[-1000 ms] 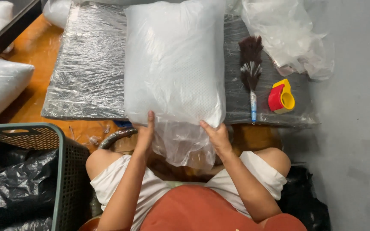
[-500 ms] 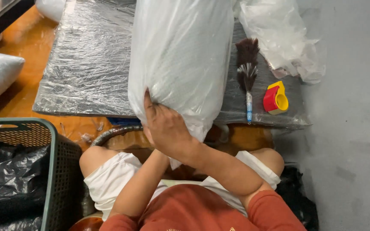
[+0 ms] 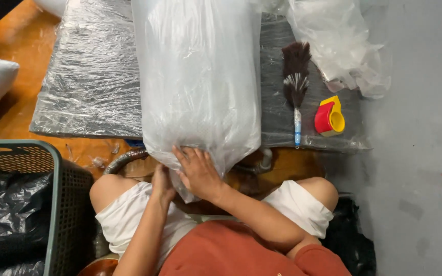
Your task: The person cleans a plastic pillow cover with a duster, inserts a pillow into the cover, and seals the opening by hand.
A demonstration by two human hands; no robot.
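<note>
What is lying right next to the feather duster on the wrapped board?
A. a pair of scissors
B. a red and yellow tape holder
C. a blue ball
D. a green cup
B: a red and yellow tape holder lies just to the right of the feather duster on the plastic-wrapped board; no cup, scissors or ball shows.

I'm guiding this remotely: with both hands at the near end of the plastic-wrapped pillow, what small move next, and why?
Probably gather the loose plastic tighter at the near end. The right hand lies flat on the wrapped pillow while the left hand pinches the slack bag mouth below it, which hangs bunched and unsealed over the table edge.
</note>
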